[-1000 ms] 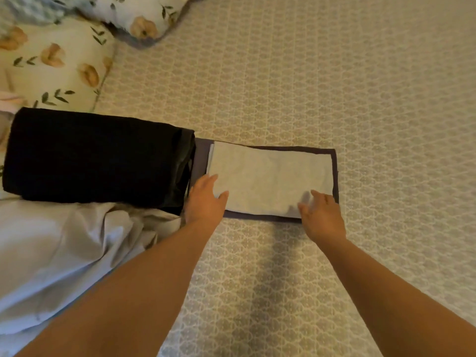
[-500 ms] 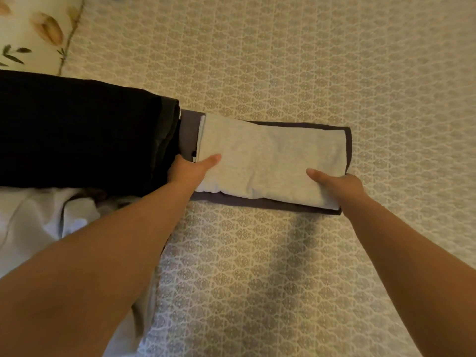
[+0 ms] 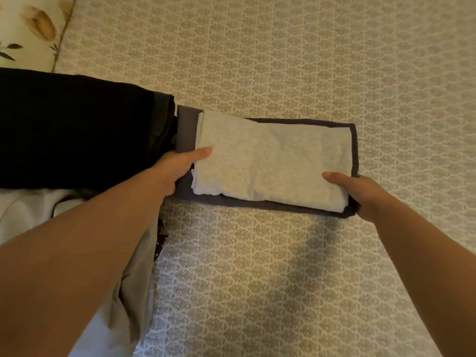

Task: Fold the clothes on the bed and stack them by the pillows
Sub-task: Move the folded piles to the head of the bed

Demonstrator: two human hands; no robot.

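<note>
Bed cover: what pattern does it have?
The bed cover shows a repeating beige and cream lattice of small ornate motifs, clearest in the head view.

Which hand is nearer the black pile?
The left hand: it lies against the black pile's right edge. The right hand grips the far end of the folded clothes, well apart from it.

No readable txt, labels or nos. anywhere (just patterned fabric).
</note>
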